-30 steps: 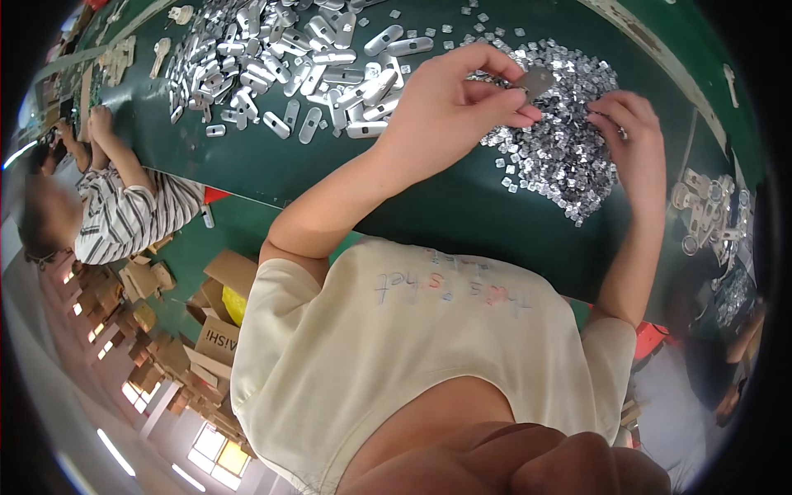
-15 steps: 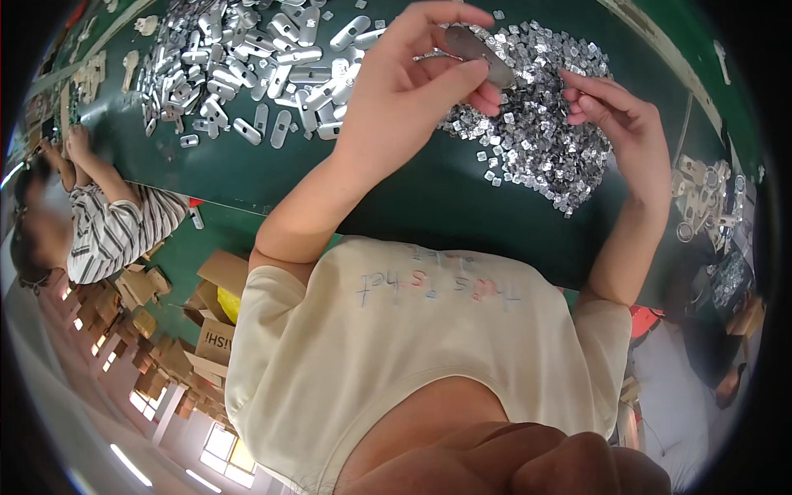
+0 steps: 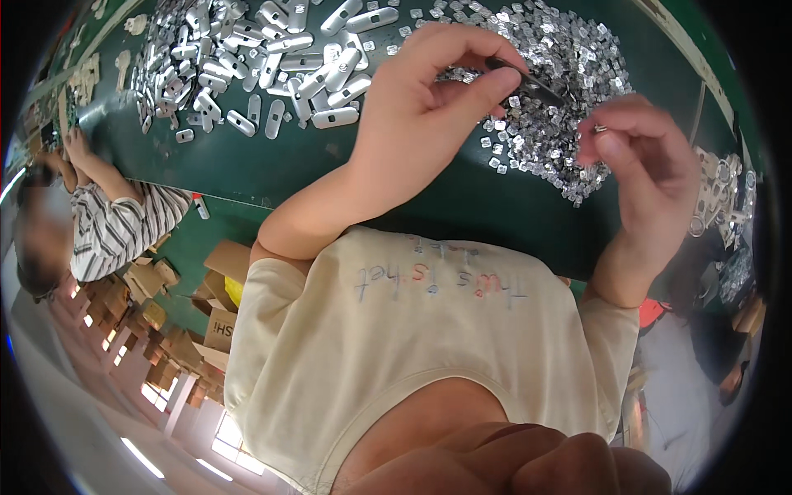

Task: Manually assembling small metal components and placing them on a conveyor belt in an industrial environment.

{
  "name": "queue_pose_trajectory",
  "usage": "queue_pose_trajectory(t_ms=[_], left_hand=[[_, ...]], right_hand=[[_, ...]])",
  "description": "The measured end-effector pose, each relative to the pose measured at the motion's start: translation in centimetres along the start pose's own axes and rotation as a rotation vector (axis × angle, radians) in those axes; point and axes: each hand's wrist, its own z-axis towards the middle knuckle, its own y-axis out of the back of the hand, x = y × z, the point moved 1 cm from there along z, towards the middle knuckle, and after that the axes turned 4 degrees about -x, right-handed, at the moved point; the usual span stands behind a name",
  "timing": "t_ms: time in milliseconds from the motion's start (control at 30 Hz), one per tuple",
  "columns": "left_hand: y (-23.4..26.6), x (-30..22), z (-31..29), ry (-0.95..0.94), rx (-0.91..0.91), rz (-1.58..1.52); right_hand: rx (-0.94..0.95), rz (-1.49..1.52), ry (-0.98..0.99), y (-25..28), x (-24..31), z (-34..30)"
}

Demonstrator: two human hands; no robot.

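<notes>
My left hand is closed on an oblong metal plate, pinched between thumb and fingers above the small-piece heap. The plate is turned nearly edge-on and looks dark. To the right of it my right hand, slightly blurred, pinches a tiny shiny metal piece between thumb and forefinger. Below both hands spreads a heap of small square metal pieces. Silvery oblong plates with rounded ends and a small hole lie piled left of my left hand.
The green tabletop carries both piles. White ring-shaped parts lie at the right, pale parts at the far left. A co-worker in a striped shirt works at the left. Cardboard boxes stand on the floor.
My right hand has moved right and nearer, away from the heap, with a small metal piece now visible in its pinch. The plate in my left hand has turned towards edge-on.
</notes>
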Motion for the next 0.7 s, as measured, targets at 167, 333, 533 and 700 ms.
queue_pose_trajectory(t_ms=[167, 333, 533, 700], left_hand=[[-0.3, -0.6, -1.0, 0.12, -0.004, -0.138], [-0.3, -1.4, -1.3, 0.101, 0.078, -0.233], [0.3, -1.7, -0.8, 0.096, 0.203, -0.204], [0.9, -2.0, -0.3, 0.122, 0.055, -0.227]], right_hand=[[-0.112, -0.726, 0.745, -2.2, -1.4, 0.2], [-0.074, -1.052, 0.982, -2.9, -0.6, -0.6], [0.13, -1.228, 1.181, -1.9, 0.3, -0.1], [0.155, -0.761, 0.747, -0.6, 0.5, 2.9]])
